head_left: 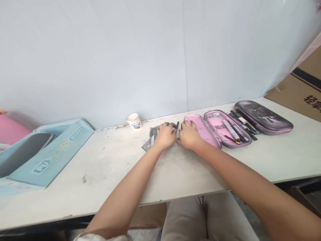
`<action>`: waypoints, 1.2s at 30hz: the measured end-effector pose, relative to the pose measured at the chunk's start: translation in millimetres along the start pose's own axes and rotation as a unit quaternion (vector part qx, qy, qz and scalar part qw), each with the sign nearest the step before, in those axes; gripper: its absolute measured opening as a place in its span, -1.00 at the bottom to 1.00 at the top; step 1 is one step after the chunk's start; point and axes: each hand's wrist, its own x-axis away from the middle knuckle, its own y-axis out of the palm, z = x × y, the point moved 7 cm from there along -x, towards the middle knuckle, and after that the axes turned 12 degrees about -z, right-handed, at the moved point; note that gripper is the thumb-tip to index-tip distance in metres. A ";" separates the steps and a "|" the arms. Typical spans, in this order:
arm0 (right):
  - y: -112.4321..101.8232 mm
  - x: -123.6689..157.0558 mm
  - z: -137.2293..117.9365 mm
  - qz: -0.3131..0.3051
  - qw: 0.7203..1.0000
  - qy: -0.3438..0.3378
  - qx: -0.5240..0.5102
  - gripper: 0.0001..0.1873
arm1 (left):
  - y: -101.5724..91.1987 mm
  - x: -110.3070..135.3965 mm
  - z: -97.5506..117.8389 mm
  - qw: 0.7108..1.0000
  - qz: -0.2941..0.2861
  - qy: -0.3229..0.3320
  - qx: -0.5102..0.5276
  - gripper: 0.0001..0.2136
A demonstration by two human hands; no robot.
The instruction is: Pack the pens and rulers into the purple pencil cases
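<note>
My left hand (166,135) is closed, its fingers curled around the lower part of a short dark pen-like stick (178,125) that pokes up between my two hands. Just right of it, my right hand (188,134) is also closed, and what its fingers hold, if anything, is hidden. Under and beside my left hand lies a dark grey flat piece with a lighter strip (150,142), partly covered. An open pink pencil case (204,130) lies right beside my right hand, with a pencil (230,138) and several pens in its right half.
Several dark pens (242,122) lie between the open case and a closed black-and-pink case (264,117). A paper cup (134,121) stands near the wall. At left is a light-blue box (60,150) with a dark object inside. A cardboard box (303,87) stands at right.
</note>
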 end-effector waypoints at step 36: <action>-6.9 135.5 191.7 0.161 0.973 0.168 0.008 -0.64 | 57.8 -30.2 188.8 0.981 -0.065 0.182 0.001 -0.78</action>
